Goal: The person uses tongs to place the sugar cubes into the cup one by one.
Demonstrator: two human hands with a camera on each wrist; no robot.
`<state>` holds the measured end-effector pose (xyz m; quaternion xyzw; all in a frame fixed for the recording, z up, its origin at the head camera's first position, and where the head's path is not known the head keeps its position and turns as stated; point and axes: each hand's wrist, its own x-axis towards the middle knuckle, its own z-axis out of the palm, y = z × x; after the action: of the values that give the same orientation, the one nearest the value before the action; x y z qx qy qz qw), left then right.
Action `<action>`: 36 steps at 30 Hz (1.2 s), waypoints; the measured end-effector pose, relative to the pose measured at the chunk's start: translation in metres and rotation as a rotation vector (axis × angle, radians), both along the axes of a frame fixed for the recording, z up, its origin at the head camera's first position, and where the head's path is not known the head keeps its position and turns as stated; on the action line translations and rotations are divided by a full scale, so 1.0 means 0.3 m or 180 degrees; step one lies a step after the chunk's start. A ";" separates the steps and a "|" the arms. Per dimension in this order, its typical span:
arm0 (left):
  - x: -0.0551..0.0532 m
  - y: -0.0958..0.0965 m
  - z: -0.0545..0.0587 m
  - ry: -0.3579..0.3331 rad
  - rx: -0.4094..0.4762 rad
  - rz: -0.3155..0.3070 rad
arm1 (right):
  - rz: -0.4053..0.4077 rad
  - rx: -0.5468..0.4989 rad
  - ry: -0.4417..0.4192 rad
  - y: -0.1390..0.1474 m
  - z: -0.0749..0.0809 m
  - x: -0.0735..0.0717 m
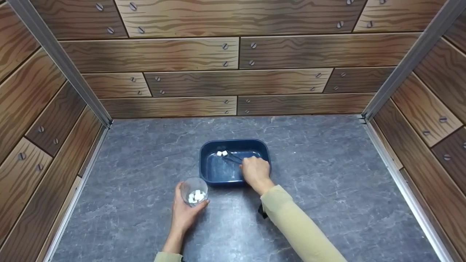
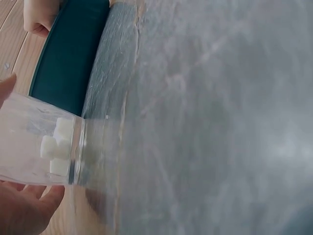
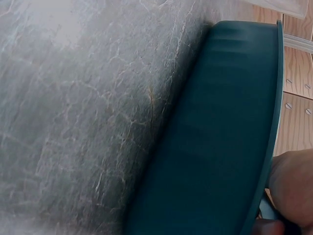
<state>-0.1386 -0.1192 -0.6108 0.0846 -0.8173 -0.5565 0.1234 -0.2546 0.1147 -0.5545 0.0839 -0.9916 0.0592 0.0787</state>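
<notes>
My left hand (image 1: 183,215) grips a clear plastic cup (image 1: 186,186), with several white cubes (image 1: 197,196) lying at its bottom. In the left wrist view, fingers and thumb sit on opposite sides of the cup (image 2: 24,115). A dark blue rectangular dish (image 1: 203,163) stands just beyond the cup. Over the dish's right side, my right hand (image 1: 256,173) holds dark thin tongs (image 1: 235,158), whose tips reach left to two white cubes (image 1: 221,153) near the back wall. In the right wrist view the dish's side (image 3: 210,132) hides most of the tongs.
The dish rests on a grey marbled tabletop (image 1: 145,163). Wood-patterned panels (image 1: 236,82) enclose the back and both sides, with metal strips (image 1: 397,65) at the corners.
</notes>
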 end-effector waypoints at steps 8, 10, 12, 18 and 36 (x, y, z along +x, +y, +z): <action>-0.001 0.000 0.005 0.0096 -0.0067 0.0050 | -0.0027 0.0037 0.0000 -0.006 -0.001 -0.004; -0.002 -0.001 0.004 0.0110 -0.0088 0.0061 | -0.0014 0.0050 0.0030 -0.008 -0.001 -0.002; -0.003 -0.003 0.004 0.0107 -0.0103 0.0063 | 0.0003 0.0060 0.0068 -0.008 -0.002 -0.001; -0.005 -0.006 0.006 0.0063 -0.0128 0.0062 | 0.0012 0.0042 0.0123 -0.003 -0.004 0.000; -0.011 -0.015 0.013 -0.0136 -0.0059 -0.0075 | 0.0022 -0.0207 0.0039 0.024 0.070 0.065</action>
<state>-0.1420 -0.1237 -0.6068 0.0857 -0.8258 -0.5484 0.1001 -0.2352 0.1219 -0.5336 0.0851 -0.9883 0.0913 0.0873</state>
